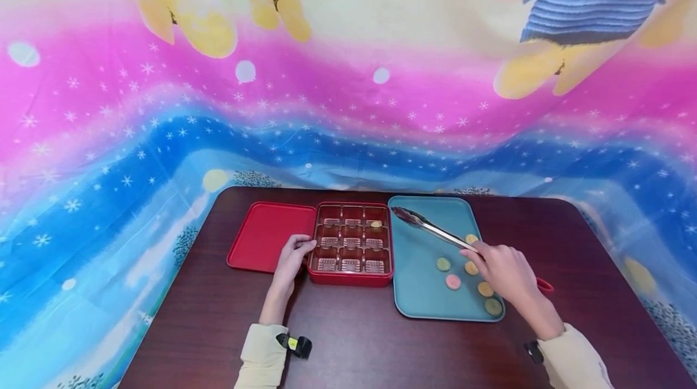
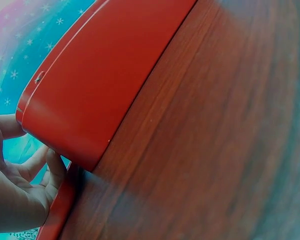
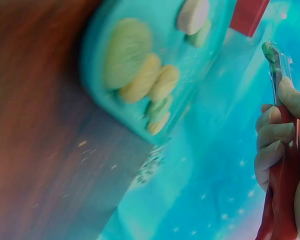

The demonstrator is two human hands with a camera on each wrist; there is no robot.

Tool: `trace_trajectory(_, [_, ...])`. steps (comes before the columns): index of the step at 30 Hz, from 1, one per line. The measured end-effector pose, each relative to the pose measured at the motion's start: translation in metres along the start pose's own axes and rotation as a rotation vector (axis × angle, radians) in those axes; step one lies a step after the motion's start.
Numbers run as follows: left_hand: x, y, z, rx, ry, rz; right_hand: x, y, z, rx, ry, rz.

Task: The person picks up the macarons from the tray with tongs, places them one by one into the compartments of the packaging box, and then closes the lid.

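Observation:
My left hand [image 1: 292, 257] rests at the left side of a red box [image 1: 351, 279], its fingertips touching the side and rim. Inside the box is a clear divided insert [image 1: 351, 242]; a yellow cookie [image 1: 376, 224] lies in its far right compartment. My right hand [image 1: 505, 271] grips metal tongs [image 1: 435, 230] with red handles [image 3: 284, 185]. The tongs reach left over the teal tray [image 1: 419, 301], toward the box. At their tips, the right wrist view shows a small green cookie [image 3: 268, 51]. Pink [image 1: 452, 282], green [image 1: 443, 264] and yellow [image 1: 485, 289] cookies lie on the tray.
A red lid [image 1: 272, 235] lies flat left of the box, beneath or beside my left hand. The box stands close against the tray's left edge. Dark wood tabletop [image 1: 348, 334] stretches in front, and a printed cloth [image 1: 337, 129] hangs behind the table.

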State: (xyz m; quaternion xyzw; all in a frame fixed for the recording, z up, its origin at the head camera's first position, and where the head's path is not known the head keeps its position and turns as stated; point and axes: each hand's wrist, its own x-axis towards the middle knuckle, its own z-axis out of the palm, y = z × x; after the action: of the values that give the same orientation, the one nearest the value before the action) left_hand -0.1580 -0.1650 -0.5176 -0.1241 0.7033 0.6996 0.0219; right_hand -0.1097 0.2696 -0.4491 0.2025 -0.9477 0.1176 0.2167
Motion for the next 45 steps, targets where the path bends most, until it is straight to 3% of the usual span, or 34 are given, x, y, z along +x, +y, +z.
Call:
trace_trajectory(15, [-0.002, 0.005, 0.002, -0.021, -0.036, -0.005, 0.026, -0.032, 0.016, 0.037, 0.022, -0.091])
trace_trajectory(23, [-0.016, 0.027, 0.003, -0.006, -0.055, -0.006, 0.025, -0.04, 0.024, 0.057, -0.085, -0.06])
trace_trajectory(28, [-0.006, 0.011, 0.002, -0.025, -0.047, -0.005, 0.022, -0.042, 0.028, 0.089, -0.163, -0.019])
trace_trajectory(32, [-0.001, 0.001, 0.001, -0.028, -0.03, -0.005, 0.02, -0.043, 0.032, 0.093, -0.179, -0.007])
trace_trajectory(45, [-0.001, 0.002, -0.001, -0.008, -0.012, -0.007, 0.021, -0.046, 0.035, 0.084, -0.19, 0.015])
